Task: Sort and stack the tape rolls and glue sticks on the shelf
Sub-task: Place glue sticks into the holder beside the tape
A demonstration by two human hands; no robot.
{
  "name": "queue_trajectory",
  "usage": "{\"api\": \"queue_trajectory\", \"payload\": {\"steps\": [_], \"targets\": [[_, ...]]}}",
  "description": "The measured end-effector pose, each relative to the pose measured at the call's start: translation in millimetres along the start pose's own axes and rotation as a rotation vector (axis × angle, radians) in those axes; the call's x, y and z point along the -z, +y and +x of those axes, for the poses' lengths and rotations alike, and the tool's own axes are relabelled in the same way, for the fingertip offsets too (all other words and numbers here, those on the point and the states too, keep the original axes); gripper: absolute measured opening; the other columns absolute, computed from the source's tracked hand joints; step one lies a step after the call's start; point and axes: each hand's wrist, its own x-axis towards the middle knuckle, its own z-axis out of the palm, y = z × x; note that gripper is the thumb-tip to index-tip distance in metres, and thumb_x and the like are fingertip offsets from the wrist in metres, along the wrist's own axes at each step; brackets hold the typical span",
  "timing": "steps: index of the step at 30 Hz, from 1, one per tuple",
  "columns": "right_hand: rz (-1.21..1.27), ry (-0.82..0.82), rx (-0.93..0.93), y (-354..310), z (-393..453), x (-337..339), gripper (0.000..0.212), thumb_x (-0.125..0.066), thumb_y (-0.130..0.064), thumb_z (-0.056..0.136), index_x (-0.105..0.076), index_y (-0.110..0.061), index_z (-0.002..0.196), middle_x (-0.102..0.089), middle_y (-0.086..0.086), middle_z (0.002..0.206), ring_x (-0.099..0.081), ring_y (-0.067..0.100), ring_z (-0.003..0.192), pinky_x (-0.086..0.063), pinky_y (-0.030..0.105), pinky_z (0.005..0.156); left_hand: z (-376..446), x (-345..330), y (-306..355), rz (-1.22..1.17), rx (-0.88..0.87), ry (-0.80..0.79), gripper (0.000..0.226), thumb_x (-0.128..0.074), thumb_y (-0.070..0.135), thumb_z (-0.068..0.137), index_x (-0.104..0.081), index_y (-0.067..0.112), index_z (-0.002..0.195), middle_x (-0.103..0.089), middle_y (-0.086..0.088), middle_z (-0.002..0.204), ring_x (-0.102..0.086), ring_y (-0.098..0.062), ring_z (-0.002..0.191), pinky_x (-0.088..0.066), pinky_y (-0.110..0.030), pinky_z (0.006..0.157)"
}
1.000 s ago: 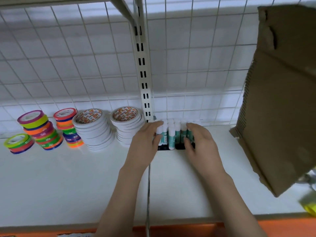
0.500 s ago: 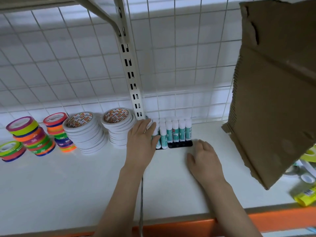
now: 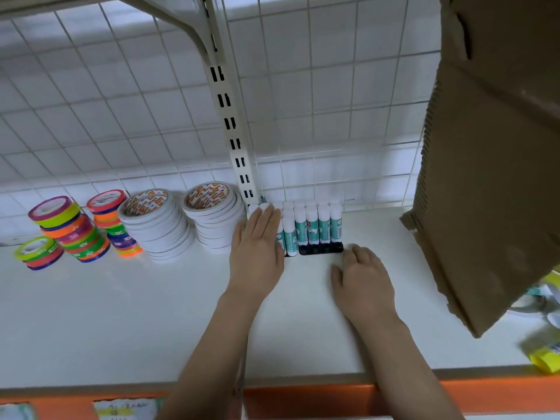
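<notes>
1. The glue sticks (image 3: 312, 227) stand upright in rows at the back of the shelf (image 3: 121, 313), beside the slotted upright (image 3: 233, 140).
2. The left hand (image 3: 257, 250) lies flat against their left side, fingers (image 3: 266, 216) straight and together.
3. The right hand (image 3: 362, 277) rests palm-down on the shelf just in front, fingers relaxed, holding nothing.
4. White tape rolls (image 3: 157, 225) and coloured tape rolls (image 3: 72, 231) are stacked to the left.

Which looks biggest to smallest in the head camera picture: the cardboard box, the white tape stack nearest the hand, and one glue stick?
1. cardboard box, by far, though it hangs nearer the camera, which exaggerates it.
2. white tape stack.
3. glue stick, slimmest and smallest.
</notes>
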Motion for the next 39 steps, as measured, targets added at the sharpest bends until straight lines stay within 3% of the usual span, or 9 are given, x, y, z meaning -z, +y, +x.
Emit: {"api": "queue_trajectory", "payload": {"steps": [3,8,11,15,18,26,29,34,39], "targets": [[-0.022,-0.023,0.009,0.3,0.3,0.8,0.052,-0.033,-0.030,0.098,-0.029,-0.005,0.144,-0.028,0.008,0.150,-0.020,0.026,0.140,-0.013,0.032,0.116,-1.9,2.2,0.0,0.089,0.001,-0.037,0.058,-0.058,0.012,0.075,-0.051,0.006,0.132,-0.053,-0.010,0.135,-0.052,-0.031,0.123,-0.032,-0.051,0.101],[0.003,-0.013,0.027,2.2,0.1,-0.5,0.050,-0.040,-0.026,0.096,-0.037,0.000,0.139,-0.036,0.015,0.145,-0.028,0.030,0.136,-0.019,0.036,0.114,2.1,19.8,-0.2,0.166,-0.023,-0.186,0.065,-0.040,0.024,0.097,-0.003,0.019,0.150,-0.010,0.003,0.157,-0.008,-0.018,0.145,0.000,-0.039,0.116],[0.048,-0.009,0.018,-3.7,0.1,-1.1,0.048,-0.046,-0.022,0.093,-0.043,0.003,0.134,-0.044,0.018,0.139,-0.035,0.033,0.131,-0.026,0.038,0.112,2.0,32.2,-3.1,0.136,-0.045,-0.207,0.071,-0.040,0.025,0.096,0.008,0.023,0.149,-0.004,0.005,0.158,-0.003,-0.015,0.145,0.001,-0.036,0.116],[0.078,0.025,0.028,-22.4,-5.7,0.6,0.042,-0.047,-0.022,0.093,-0.048,0.000,0.128,-0.048,0.016,0.133,-0.036,0.031,0.128,-0.030,0.038,0.108,-8.7,48.1,-20.0,0.069,-0.041,-0.179,0.063,-0.048,0.024,0.092,-0.021,0.014,0.148,-0.026,-0.006,0.153,-0.026,-0.024,0.140,-0.020,-0.040,0.113],[0.086,0.064,0.045,-45.7,-15.5,-1.6,0.043,-0.048,-0.022,0.093,-0.048,-0.001,0.130,-0.048,0.015,0.134,-0.037,0.030,0.129,-0.030,0.037,0.108,-36.6,55.7,-41.5,0.005,-0.019,-0.103,0.050,-0.041,0.031,0.082,-0.058,0.009,0.123,-0.062,-0.011,0.120,-0.061,-0.031,0.104,-0.048,-0.040,0.083],[0.105,0.105,0.107,-162.8,-57.9,-48.3,0.031,-0.055,-0.015,0.085,-0.062,0.005,0.107,-0.062,0.023,0.104,-0.055,0.039,0.103,-0.044,0.038,0.090,-138.8,69.0,-162.0,-0.067,0.184,-0.165,0.037,-0.041,0.036,0.079,-0.071,0.017,0.088,-0.070,-0.002,0.089,-0.066,-0.027,0.074,-0.052,-0.039,0.061],[0.124,0.137,0.148,-223.1,-78.1,-73.6,0.042,-0.049,-0.020,0.077,-0.065,0.004,0.107,-0.066,0.022,0.101,-0.062,0.038,0.096,-0.049,0.040,0.088,-162.8,88.6,-224.2,-0.044,0.218,-0.146,0.040,-0.038,0.037,0.078,-0.071,0.017,0.084,-0.070,-0.002,0.087,-0.066,-0.028,0.079,-0.052,-0.041,0.064],[0.131,0.094,0.198,-292.3,-98.1,-99.3,0.042,-0.049,-0.022,0.075,-0.066,0.003,0.104,-0.067,0.021,0.097,-0.063,0.038,0.093,-0.052,0.042,0.087,-183.8,116.7,-295.4,-0.085,0.330,-0.207,0.035,-0.039,0.035,0.094,-0.062,0.019,0.116,-0.059,0.001,0.122,-0.047,-0.021,0.117,-0.035,-0.036,0.096],[0.118,0.062,0.209,-327.8,-98.5,-108.4,0.046,-0.045,-0.024,0.078,-0.064,0.003,0.110,-0.066,0.021,0.104,-0.060,0.038,0.100,-0.050,0.040,0.091,-197.3,125.1,-321.6,-0.137,0.340,-0.179,0.031,-0.044,0.031,0.096,-0.057,0.021,0.121,-0.054,0.004,0.126,-0.043,-0.017,0.119,-0.031,-0.031,0.097]]}}
